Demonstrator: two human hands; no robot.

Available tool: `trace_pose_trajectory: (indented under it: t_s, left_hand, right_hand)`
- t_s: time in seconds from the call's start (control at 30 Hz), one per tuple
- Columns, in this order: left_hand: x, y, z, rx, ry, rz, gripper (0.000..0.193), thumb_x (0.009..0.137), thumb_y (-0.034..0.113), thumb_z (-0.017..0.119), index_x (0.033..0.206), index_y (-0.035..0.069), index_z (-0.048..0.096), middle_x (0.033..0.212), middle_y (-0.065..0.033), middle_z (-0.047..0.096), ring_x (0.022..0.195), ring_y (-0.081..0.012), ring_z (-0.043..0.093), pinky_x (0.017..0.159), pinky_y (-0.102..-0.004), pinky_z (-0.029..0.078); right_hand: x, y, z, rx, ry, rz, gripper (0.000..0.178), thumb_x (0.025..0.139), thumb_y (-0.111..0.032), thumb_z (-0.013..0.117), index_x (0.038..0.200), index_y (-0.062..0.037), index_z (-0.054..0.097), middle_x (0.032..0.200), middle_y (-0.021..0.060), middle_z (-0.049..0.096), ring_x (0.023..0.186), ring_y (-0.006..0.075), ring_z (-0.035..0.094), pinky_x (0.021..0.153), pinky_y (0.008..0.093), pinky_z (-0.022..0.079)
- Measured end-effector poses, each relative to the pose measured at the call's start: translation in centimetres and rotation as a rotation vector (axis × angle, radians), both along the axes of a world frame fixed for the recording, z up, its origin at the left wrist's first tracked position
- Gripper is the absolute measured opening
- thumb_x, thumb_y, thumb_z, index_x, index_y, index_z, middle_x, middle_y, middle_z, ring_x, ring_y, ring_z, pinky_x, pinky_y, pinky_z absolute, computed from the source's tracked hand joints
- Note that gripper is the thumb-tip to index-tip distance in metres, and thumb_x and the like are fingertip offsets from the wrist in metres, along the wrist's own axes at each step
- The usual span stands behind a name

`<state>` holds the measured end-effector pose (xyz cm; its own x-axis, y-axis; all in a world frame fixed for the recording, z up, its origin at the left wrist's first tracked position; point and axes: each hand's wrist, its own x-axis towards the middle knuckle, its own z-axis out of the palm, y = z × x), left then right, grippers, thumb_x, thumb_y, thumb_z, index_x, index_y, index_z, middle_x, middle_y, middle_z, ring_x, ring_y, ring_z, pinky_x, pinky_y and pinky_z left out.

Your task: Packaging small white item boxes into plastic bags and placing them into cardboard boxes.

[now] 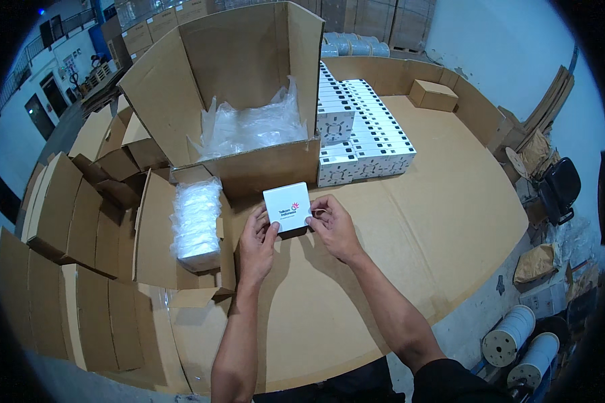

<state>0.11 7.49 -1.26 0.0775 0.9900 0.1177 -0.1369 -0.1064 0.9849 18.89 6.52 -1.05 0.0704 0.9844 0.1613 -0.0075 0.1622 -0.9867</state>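
Note:
A small square white box (287, 205) with a printed mark is held up over the cardboard-covered table. My left hand (256, 243) grips its left edge and lower corner, thumb on the front. On its right edge, my right hand (331, 227) pinches it, with the thumb near the lower right corner. To the left of my left hand, an open carton (156, 232) holds a row of bubble-wrapped items (197, 218). Behind the held box stands a tall open cardboard box (269, 168) with clear bubble-wrap bags (255, 124) inside.
Stacked white boxes (376, 138) stand at the back, right of the tall box. A small closed carton (433, 95) sits in the table's far corner. Several open cartons (81, 208) crowd the left. Cable spools (511, 336) and a black chair (559, 188) are off the table's right side.

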Motion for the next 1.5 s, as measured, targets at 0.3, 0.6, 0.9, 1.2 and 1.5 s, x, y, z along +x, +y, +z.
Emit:
trace_pose_trajectory:
  t_s: [0.3, 0.6, 0.9, 1.2, 1.5]
  left_hand:
    - [-0.5, -0.6, 0.3, 0.135, 0.432, 0.081, 0.042, 0.095, 0.001, 0.061, 0.136, 0.001, 0.05, 0.118, -0.0161, 0.067, 0.111, -0.023, 0.066, 0.096, -0.0362, 0.051]
    - [-0.5, -1.7, 2.4, 0.093, 0.591, 0.093, 0.045, 0.091, 0.004, 0.066, 0.134, 0.005, 0.053, 0.116, -0.0193, 0.069, 0.111, -0.0309, 0.067, 0.094, -0.0408, 0.051]
    - [-0.4, -2.3, 2.4, 0.168, 0.482, 0.143, 0.057, 0.096, 0.024, 0.065, 0.141, -0.002, 0.042, 0.135, -0.0231, 0.055, 0.128, -0.0343, 0.054, 0.106, -0.0436, 0.044]
    - [1.1, -2.9, 7.5, 0.687, 0.612, 0.407, 0.025, 0.096, 0.014, 0.058, 0.114, -0.004, 0.057, 0.111, -0.0201, 0.06, 0.106, -0.0354, 0.058, 0.095, -0.0442, 0.047]
    - [1.7, 20.5, 15.9, 0.253, 0.798, 0.317, 0.032, 0.089, 0.024, 0.07, 0.106, -0.002, 0.07, 0.104, -0.0214, 0.073, 0.096, -0.0329, 0.071, 0.087, -0.0409, 0.055]
  right_hand:
    - [0.0, -0.1, 0.6, 0.079, -0.197, -0.038, 0.038, 0.087, 0.009, 0.065, 0.119, 0.0011, 0.047, 0.106, 0.0151, 0.066, 0.102, 0.0231, 0.068, 0.09, 0.0362, 0.054]
    - [0.7, -0.2, 0.9, 0.067, -0.359, 0.018, 0.043, 0.085, 0.007, 0.064, 0.125, 0.0013, 0.05, 0.112, 0.0178, 0.066, 0.106, 0.028, 0.067, 0.094, 0.0389, 0.053]
    - [1.4, 0.0, 0.1, 0.101, -0.165, 0.087, 0.058, 0.077, 0.015, 0.046, 0.134, 0.002, 0.047, 0.126, 0.0183, 0.06, 0.12, 0.027, 0.061, 0.104, 0.0368, 0.048]
    - [1.7, 0.6, -2.7, 0.074, 0.073, -0.089, 0.043, 0.085, 0.017, 0.036, 0.124, 0.0062, 0.053, 0.117, 0.0174, 0.062, 0.109, 0.0225, 0.066, 0.091, 0.0338, 0.057]
    - [1.8, -0.1, -2.2, 0.029, 0.01, -0.181, 0.031, 0.089, 0.014, 0.038, 0.111, 0.0081, 0.059, 0.098, 0.0132, 0.068, 0.089, 0.0184, 0.07, 0.084, 0.0319, 0.06]
